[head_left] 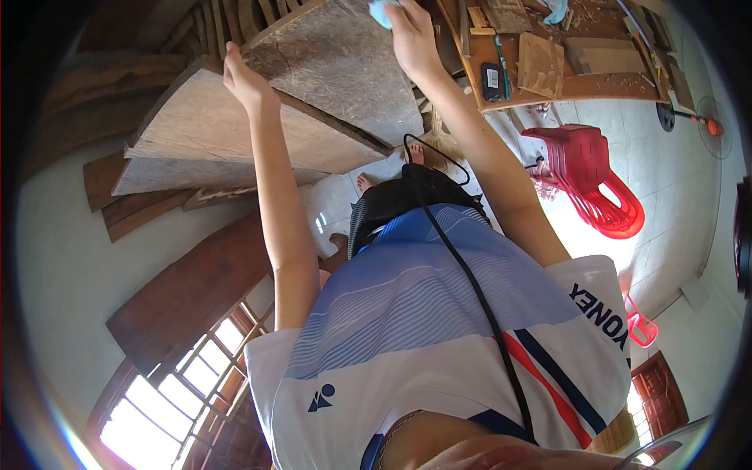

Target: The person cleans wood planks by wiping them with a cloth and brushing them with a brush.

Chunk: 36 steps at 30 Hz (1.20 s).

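Head view shows the right hand (413, 41) closed on a light-blue cloth (383, 12), near the far edge of a grey-brown panel (345, 66). The left hand (250, 82) is at the upper edge of a pale board (207, 117); whether it grips, I cannot tell. Both pieces stand tilted before the person. The step in hand seems to be working over the wood with the cloth; the next move calls for steadying it. Beyond are a worktable (572, 98) and red chairs (576, 160).
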{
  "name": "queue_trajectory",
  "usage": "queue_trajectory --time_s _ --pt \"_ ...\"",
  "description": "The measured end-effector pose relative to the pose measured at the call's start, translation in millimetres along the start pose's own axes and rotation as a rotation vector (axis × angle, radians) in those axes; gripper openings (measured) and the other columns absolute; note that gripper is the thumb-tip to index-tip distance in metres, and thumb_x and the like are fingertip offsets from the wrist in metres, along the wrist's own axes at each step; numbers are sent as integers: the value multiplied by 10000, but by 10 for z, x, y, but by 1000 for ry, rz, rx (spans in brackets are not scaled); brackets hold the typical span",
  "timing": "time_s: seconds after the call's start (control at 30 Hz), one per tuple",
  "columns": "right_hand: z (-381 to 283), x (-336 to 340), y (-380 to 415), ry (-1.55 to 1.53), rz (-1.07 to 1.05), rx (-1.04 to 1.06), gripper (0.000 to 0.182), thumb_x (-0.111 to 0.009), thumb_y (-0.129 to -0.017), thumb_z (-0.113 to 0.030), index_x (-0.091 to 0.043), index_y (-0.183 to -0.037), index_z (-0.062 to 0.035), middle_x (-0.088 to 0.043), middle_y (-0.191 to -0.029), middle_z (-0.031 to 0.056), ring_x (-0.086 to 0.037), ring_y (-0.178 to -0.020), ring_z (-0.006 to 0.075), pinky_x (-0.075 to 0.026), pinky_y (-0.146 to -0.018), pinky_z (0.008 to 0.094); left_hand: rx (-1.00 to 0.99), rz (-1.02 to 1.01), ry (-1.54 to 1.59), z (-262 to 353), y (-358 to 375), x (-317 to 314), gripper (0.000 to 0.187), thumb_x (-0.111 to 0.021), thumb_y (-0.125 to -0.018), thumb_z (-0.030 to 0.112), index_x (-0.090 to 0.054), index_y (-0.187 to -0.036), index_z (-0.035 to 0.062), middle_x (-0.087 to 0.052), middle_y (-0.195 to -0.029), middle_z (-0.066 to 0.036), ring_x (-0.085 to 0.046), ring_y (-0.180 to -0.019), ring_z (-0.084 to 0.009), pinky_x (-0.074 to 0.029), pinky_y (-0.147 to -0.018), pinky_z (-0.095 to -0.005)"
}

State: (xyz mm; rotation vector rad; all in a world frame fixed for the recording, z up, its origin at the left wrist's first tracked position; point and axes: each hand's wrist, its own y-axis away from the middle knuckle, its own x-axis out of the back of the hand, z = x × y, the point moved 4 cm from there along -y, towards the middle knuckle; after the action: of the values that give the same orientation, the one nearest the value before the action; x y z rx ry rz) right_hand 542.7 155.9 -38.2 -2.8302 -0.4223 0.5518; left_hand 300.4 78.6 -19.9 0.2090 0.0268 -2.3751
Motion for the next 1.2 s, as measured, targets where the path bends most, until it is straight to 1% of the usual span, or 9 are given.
queue_trajectory --time_s 0.13,0.3,0.4,0.43,0.53,0.83,1.07,1.1,1.2 --pt "977 402 62 191 208 -125 365 -437 -1117 -317 -618 -1061 -5 -456 -798 -18 -425 -730 87 -363 -697 247 -77 -9 -112 -4 32 38 854 -486 -1026 608 -374 -1560 -49 -336 -1643 -223 -272 -1543 -319 -205 -1247 -404" --pt "-727 -280 -509 231 -89 251 474 -398 -1140 -312 -635 -1317 59 -721 -1243 166 -672 -1101 196 -483 -947 295 -31 -189 34 -128 21 151 1052 -448 -1014 679 -1 -1622 -53 -55 -1703 -244 -67 -1579 -338 -70 -1273 -431" --pt "-908 -859 -541 921 -238 559 386 -421 -1104 -193 -655 -1271 65 -708 -1201 262 -705 -1078 322 -549 -957 368 -131 -189 -83 -111 164 127 1013 -567 -998 584 -101 -1591 -93 -251 -1619 -275 -255 -1512 -351 -187 -1250 -443" --pt "-855 -892 -487 1199 -428 -43 352 -464 -1067 -165 -674 -1217 74 -686 -1218 294 -697 -1081 345 -559 -951 405 -158 -200 -115 -99 244 108 1011 -620 -984 554 -138 -1576 -109 -328 -1581 -286 -314 -1483 -356 -227 -1239 -446" --pt "-484 -1254 -270 1524 -472 378 272 -536 -1009 -132 -705 -1098 62 -704 -1134 258 -682 -1063 329 -547 -958 427 -376 -206 -154 -253 289 86 809 -831 -883 349 -378 -1384 -96 -533 -1377 -258 -507 -1324 -330 -393 -1143 -436" --pt "-349 -1416 -264 1315 -662 298 210 -562 -979 -21 -661 -1139 73 -716 -1035 196 -682 -783 248 -586 -625 288 -470 -164 -190 -266 275 113 632 -884 -836 190 -483 -1293 17 -615 -1242 -131 -583 -1188 -249 -467 -1020 -385" --pt "-687 -1465 -182 1450 -578 460 232 -603 -923 0 -658 -1141 58 -696 -1167 260 -709 -1042 346 -594 -916 412 -689 -28 -112 -370 265 64 550 -875 -856 191 -567 -1265 -8 -683 -1105 -79 -651 -988 -157 -540 -840 -299" --pt "-564 -1551 -141 1248 -542 282 236 -610 -970 -65 -669 -1158 66 -646 -1295 254 -671 -1162 324 -578 -967 393 -300 -286 75 -454 265 30 707 -668 -987 116 -279 -1564 -4 -385 -1570 -192 -360 -1478 -277 -290 -1218 -422" --pt "-300 -1798 -44 1278 -645 700 238 -549 -1011 -16 -662 -1208 54 -663 -1263 250 -691 -1107 295 -592 -955 363 -707 -28 -214 -135 483 80 763 -724 -880 -32 -287 -1504 -15 -452 -1431 -217 -478 -1352 -318 -413 -1127 -433"
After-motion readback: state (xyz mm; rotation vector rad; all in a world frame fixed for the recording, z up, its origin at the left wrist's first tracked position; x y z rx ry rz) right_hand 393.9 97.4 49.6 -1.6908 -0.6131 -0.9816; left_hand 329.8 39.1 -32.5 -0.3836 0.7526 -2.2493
